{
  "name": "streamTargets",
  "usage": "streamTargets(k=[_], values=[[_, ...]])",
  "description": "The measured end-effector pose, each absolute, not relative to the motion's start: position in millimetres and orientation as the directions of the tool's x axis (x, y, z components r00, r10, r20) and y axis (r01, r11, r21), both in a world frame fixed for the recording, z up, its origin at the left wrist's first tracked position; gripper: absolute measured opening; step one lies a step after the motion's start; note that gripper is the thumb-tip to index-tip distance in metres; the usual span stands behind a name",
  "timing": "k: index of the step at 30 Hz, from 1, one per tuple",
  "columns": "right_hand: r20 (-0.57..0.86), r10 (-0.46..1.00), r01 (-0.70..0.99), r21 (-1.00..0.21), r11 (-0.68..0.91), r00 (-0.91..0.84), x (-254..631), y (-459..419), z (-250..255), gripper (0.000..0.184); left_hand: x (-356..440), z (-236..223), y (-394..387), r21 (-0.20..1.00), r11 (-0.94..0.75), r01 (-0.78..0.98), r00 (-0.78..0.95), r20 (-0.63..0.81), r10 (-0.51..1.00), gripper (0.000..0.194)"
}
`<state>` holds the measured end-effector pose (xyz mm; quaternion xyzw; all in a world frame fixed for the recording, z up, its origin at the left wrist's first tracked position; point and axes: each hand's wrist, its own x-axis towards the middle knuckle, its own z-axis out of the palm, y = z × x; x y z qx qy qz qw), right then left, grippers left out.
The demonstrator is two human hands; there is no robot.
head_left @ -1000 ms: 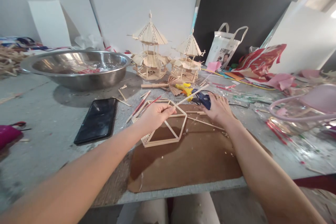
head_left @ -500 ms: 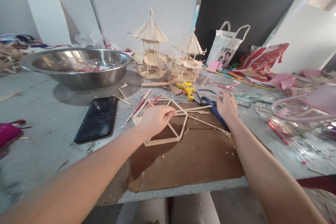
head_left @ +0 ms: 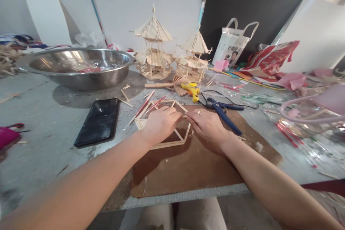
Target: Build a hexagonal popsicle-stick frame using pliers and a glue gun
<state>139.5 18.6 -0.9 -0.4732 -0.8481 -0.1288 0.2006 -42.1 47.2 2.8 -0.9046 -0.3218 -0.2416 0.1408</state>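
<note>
My left hand (head_left: 163, 121) is closed in a pinch over a flat frame (head_left: 169, 145) of thin wooden sticks, which lies on a brown board (head_left: 188, 172). A small bit of a thin wooden stick (head_left: 184, 116) shows between its fingertips and those of my right hand (head_left: 207, 124). My right hand, with a ring on one finger, pinches the same stick from the other side and hides most of it. Just beyond that hand lie blue-handled pliers (head_left: 226, 118), apart from it. Two reddish sticks (head_left: 144, 106) rest by the frame's far left side.
A black phone (head_left: 97, 123) and a steel basin (head_left: 78, 70) are on the left. Two stick pagoda models (head_left: 154, 59) stand at the back, behind a yellow glue gun (head_left: 192, 91) with its cord. A clear container with a pink handle (head_left: 302, 120) is at right.
My right hand has left the pliers and moved left to meet my left hand at the stick. The pliers now lie with their handles spread. My left hand has barely moved.
</note>
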Motion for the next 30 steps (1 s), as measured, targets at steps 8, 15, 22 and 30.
streamTargets(k=[8,15,22,30], values=[[0.462,0.76,0.87,0.052,0.491,-0.457,137,13,3,0.032,-39,3,45,-0.089,-0.767,0.636,0.676,0.544,0.497,0.023],[0.457,0.788,0.896,0.046,0.441,-0.411,134,9,3,0.033,-39,3,44,-0.062,-0.763,0.643,0.675,0.517,0.527,0.024],[0.42,0.833,0.926,0.053,0.373,-0.36,131,6,4,0.031,-39,2,42,0.0,-0.758,0.652,0.653,0.508,0.562,0.025],[0.44,0.819,0.918,0.033,0.395,-0.368,133,8,2,0.032,-38,7,42,0.025,-0.766,0.642,0.663,0.484,0.572,0.028]])
